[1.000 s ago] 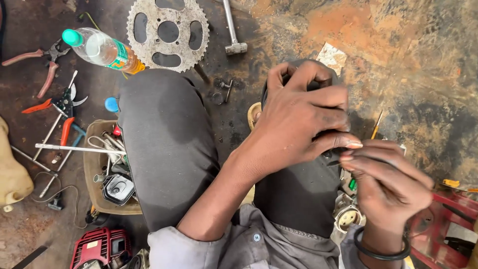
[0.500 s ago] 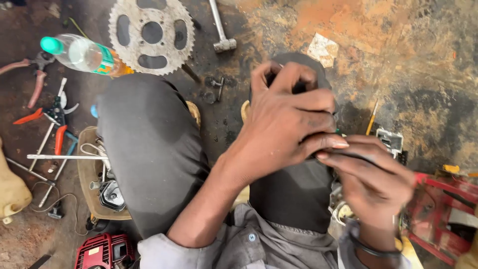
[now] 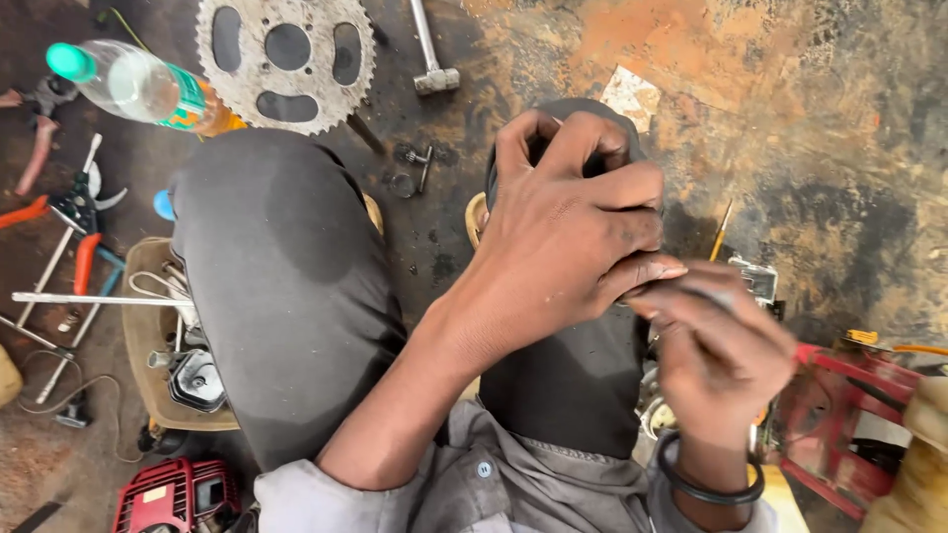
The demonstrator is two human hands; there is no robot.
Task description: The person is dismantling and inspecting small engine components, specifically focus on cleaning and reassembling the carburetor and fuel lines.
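My left hand (image 3: pixel 573 237) reaches across my body and rests over my right knee (image 3: pixel 568 385). Its fingers are curled tight around a small dark part (image 3: pixel 591 166), which is mostly hidden. My right hand (image 3: pixel 721 355), with a black bangle (image 3: pixel 711 484) on the wrist, is blurred by motion. Its closed fingers press against my left fingertips. What lies between them is hidden. My left knee (image 3: pixel 276 276), in dark trousers, fills the middle left.
On the stained ground lie a large toothed sprocket (image 3: pixel 286 59), a plastic bottle (image 3: pixel 138 89), a small hammer (image 3: pixel 433 59) and orange-handled pliers (image 3: pixel 79 227). A tray (image 3: pixel 138 296) of metal parts and a small red engine (image 3: pixel 173 494) sit at left, and a red metal frame (image 3: pixel 839 424) at right.
Both hands stay pressed together over my right knee. My right hand has shifted slightly and is now blurred. The view has drifted a little.
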